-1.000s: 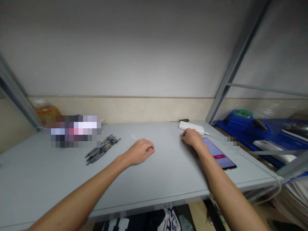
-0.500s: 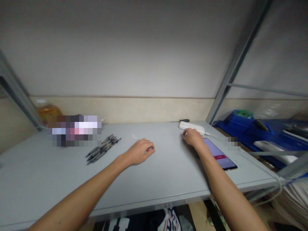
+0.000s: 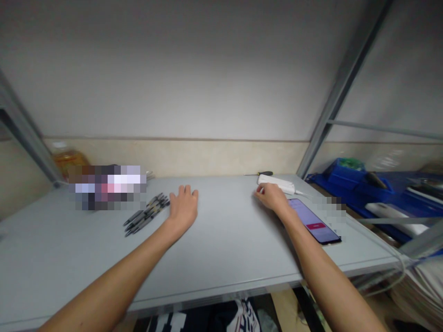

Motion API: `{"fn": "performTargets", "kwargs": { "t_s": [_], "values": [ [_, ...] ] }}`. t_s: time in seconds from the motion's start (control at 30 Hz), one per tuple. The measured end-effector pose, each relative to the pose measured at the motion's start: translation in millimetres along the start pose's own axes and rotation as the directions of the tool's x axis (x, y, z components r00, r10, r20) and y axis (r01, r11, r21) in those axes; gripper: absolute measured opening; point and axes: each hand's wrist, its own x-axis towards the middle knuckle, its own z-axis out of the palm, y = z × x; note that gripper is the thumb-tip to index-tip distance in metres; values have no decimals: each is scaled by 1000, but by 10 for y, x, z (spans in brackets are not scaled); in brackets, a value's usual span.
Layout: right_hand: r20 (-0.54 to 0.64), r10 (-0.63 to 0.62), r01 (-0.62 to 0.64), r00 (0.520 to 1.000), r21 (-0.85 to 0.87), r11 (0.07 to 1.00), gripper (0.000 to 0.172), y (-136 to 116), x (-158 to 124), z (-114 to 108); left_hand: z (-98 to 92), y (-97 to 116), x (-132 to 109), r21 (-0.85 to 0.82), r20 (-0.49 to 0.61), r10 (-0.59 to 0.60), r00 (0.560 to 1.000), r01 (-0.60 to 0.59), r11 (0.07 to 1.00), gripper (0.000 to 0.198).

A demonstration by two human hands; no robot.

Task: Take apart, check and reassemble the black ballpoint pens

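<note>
My left hand [image 3: 184, 208] rests over the grey desk [image 3: 214, 258] with its fingers stretched out and apart, holding nothing. Just to its left lies a loose bundle of grey and black pens [image 3: 147, 216], set at a slant. On the other side, my right hand [image 3: 272, 196] has its fingers curled together low over the desk. Whatever may be between those fingertips is hidden. Close behind that hand is a white power strip [image 3: 277, 184] with a cord. To the right of the wrist a phone [image 3: 313, 221] lies with its screen lit.
A screwdriver [image 3: 265, 174] lies at the back by the wall. The back left has a blurred-out pile [image 3: 107, 186] and a bottle of amber liquid [image 3: 69, 159]. Metal posts [image 3: 332, 99] frame the desk; past the right edge are blue bins [image 3: 346, 177].
My left hand has moved left towards the pens, its fingers going from curled to spread. My right hand has shifted slightly left, fingers still curled. The pens and phone stay put.
</note>
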Motion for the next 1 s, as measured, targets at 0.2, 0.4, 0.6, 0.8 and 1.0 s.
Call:
{"fn": "performTargets", "kwargs": {
  "t_s": [0.2, 0.4, 0.6, 0.8, 1.0],
  "values": [
    [-4, -93, 93, 996, 29, 995, 20, -30, 1, 5, 6, -75, 22, 55, 73, -42, 996, 38, 998, 40],
    [0, -165, 164, 986, 76, 984, 19, -51, 11, 34, 21, -58, 28, 46, 140, -78, 987, 72, 996, 40],
    [31, -180, 175, 983, 115, 978, 19, -78, -2, 41, 36, -62, 44, 76, 122, -74, 990, 65, 995, 41],
    [40, -188, 180, 981, 149, 972, 18, -99, -17, 38, 23, -33, 24, 58, 158, -78, 984, 69, 996, 41],
    [44, -233, 222, 972, 177, 959, 17, -86, 6, 105, -20, -10, 15, 58, 146, -35, 989, 27, 998, 41]
  ]
}}
